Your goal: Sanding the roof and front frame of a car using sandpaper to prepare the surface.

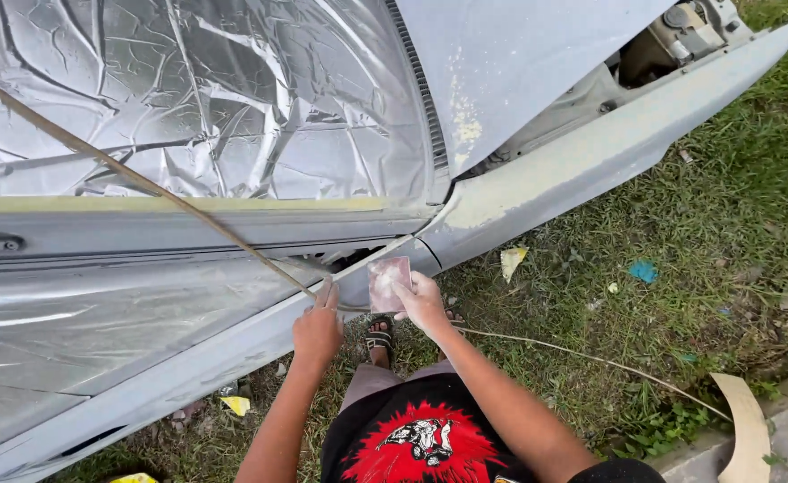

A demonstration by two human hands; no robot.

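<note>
Right hand [422,302] pinched sandpaper [388,283] flat on door [143,304] edge | left hand [318,329] fingers resting beside, empty | hose [143,183] crossed diagonally.

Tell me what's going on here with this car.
A person stands on grass beside a grey car door whose window is masked with crinkled silver sheeting. Their right hand holds a small worn sheet of sandpaper flat against the door's front edge, near the fender. The left hand rests on the door just beside it, one finger touching the panel. A thin hose runs diagonally across the window towards the hands. The paint looks dull and patchy.
</note>
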